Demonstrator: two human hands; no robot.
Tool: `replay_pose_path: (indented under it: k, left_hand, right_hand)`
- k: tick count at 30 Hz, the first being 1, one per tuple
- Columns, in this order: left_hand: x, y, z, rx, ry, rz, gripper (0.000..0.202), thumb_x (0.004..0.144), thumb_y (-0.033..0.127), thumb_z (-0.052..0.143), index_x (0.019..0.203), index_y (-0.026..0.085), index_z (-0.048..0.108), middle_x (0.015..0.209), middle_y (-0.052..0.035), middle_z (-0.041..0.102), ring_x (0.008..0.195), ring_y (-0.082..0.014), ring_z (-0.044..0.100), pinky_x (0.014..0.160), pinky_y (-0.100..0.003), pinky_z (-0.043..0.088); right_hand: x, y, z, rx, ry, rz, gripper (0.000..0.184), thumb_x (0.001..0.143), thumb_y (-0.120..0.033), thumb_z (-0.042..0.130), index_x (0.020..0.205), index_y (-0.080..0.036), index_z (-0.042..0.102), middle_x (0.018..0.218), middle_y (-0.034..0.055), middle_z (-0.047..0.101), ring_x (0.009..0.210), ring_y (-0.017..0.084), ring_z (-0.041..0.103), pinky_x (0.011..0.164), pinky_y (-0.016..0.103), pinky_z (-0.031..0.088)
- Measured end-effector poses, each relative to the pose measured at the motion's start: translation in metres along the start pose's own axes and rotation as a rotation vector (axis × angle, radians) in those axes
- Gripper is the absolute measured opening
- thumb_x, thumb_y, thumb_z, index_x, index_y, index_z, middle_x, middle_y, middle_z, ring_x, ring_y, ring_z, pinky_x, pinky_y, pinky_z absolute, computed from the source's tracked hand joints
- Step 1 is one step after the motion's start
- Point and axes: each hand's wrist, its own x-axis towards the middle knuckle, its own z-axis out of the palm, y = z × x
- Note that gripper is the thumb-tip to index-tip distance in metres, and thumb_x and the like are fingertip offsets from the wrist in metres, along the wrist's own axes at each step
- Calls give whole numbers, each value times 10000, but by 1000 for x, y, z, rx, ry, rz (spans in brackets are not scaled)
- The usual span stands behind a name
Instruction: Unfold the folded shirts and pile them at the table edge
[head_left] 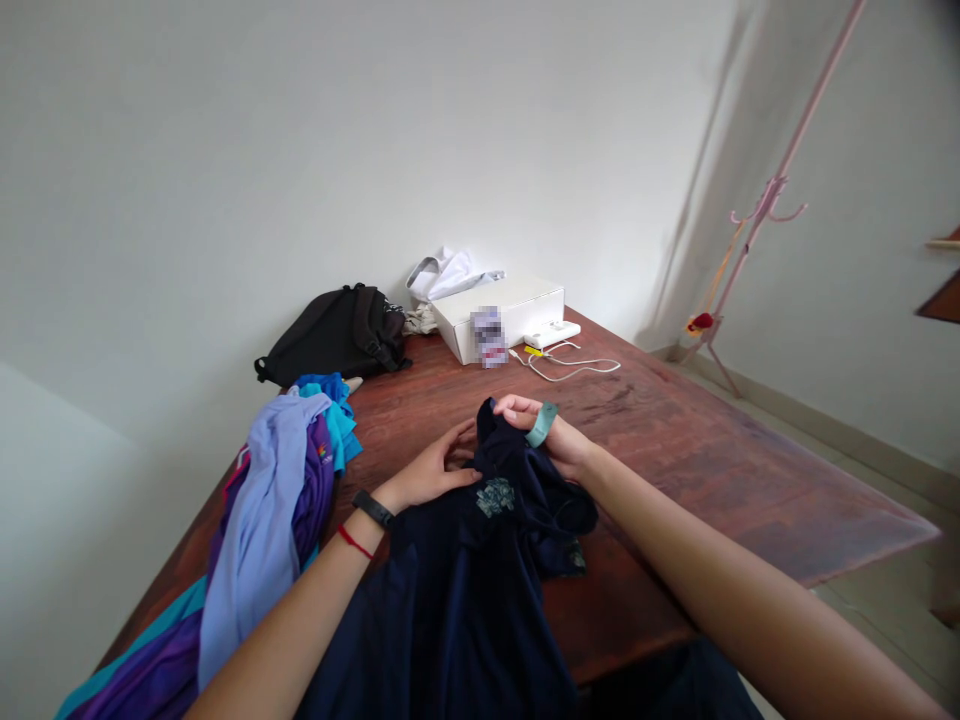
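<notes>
A dark navy garment (465,590) with a pale green printed patch (495,497) hangs over the table's near edge, its upper part bunched up. On its left side, my left hand (431,468) curls its fingers and thumb about the cloth; the fingertips are partly hidden by folds. My right hand (566,445) pinches the garment's top edge between thumb and fingers. A teal band (541,425) lies across the right hand, and a black band (373,508) circles the left wrist.
Left on the wooden table (660,430) lies a pile of blue and purple clothes (262,510). Behind are a black backpack (330,330), a white box (502,300), a white power strip (553,333) and a cable (592,368). A pink coat stand (772,190) stands right.
</notes>
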Motion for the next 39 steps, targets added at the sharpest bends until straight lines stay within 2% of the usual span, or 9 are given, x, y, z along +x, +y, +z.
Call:
replay_pose_path:
  k: [4,9,12,19,23,26,29,32,39]
  left_hand:
    - [-1,1,2,74,-33,-29,892,795,329,805,1540,295,315,1443,-152,496,909,-160,647,821,-333,512]
    - [-3,3,5,145,-118,-77,888,701,359,875,1461,229,437,1094,-61,647,824,-155,604,752,-295,486]
    - [-3,8,12,178,-123,-62,797,656,367,901,1354,202,554,1035,-55,653,889,-195,607,794,-315,486]
    - [-3,16,23,199,-120,80,610,677,377,883,1222,207,668,1226,-80,640,1206,-289,539,1018,-377,422]
    - [-4,15,21,218,-98,43,366,753,473,809,889,156,687,893,-38,671,885,-214,609,856,-327,465]
    - [-4,19,20,187,-1,125,460,785,518,771,650,161,513,736,-13,580,762,-168,564,774,-296,464]
    - [-3,25,21,88,23,220,379,820,472,761,789,161,548,998,-79,633,959,-205,599,891,-320,473]
    - [-3,25,24,0,-8,236,421,857,406,748,1168,191,563,1260,-136,593,1124,-233,601,978,-353,467]
    - [-4,21,39,140,110,284,514,919,313,669,1401,210,523,1343,-140,608,1237,-277,583,1072,-409,438]
  right_hand:
    - [-5,0,-1,19,-97,44,282,674,-311,871,861,-181,705,827,28,717,673,142,642,639,254,515]
    - [-11,0,-1,-16,-210,91,336,643,-346,891,857,-173,700,786,21,713,636,132,644,605,230,499]
    - [-15,-1,0,-41,-291,126,375,618,-375,902,859,-167,704,774,30,715,638,142,649,615,245,501]
    - [-16,-1,-1,-87,-369,166,370,603,-353,914,844,-145,727,723,34,699,584,121,609,576,226,459]
    - [-16,-2,1,-67,-338,147,382,599,-369,916,844,-149,723,744,50,702,628,148,632,624,258,473]
    - [-16,-3,2,-49,-278,78,340,620,-364,905,821,-165,716,769,37,701,652,145,630,641,254,469]
    - [-14,-2,0,-36,-242,40,318,642,-359,893,823,-171,710,764,17,687,642,127,607,624,233,458]
    - [-10,3,-4,-37,-312,64,313,660,-352,885,836,-165,705,763,9,681,635,115,599,622,223,462]
    - [-7,13,-8,-131,-549,96,264,710,-336,863,794,-141,706,752,-4,650,659,79,573,632,174,425]
